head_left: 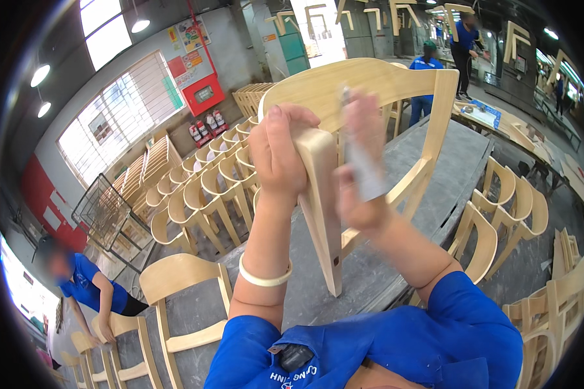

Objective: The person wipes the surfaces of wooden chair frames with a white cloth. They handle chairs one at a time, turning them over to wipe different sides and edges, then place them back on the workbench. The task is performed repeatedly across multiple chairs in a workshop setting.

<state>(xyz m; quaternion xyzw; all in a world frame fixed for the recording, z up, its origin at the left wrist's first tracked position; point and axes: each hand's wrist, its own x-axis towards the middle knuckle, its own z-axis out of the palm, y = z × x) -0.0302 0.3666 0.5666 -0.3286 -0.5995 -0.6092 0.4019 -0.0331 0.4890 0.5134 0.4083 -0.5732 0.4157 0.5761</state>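
Observation:
A pale wooden chair frame point(325, 214) stands on a grey-topped table, its curved backrest point(344, 84) sweeping up and away to the right. My left hand point(280, 149) is wrapped around the upper end of the near post, where the backrest meets it. Smeared by motion, my right hand point(362, 152) is beside the inner face of that post. A thin grey sheet point(367, 176), which looks like sandpaper, is held flat against its palm. Whether the sheet touches the wood, I cannot tell. A small dark hole shows low on the post.
The grey table point(461, 152) extends back to the right. Several chair frames point(217, 172) crowd the floor at left, with more point(477, 243) at right. A co-worker point(91, 279) bends over chairs at lower left. Two people work at the back, beneath hanging wooden parts point(402, 16).

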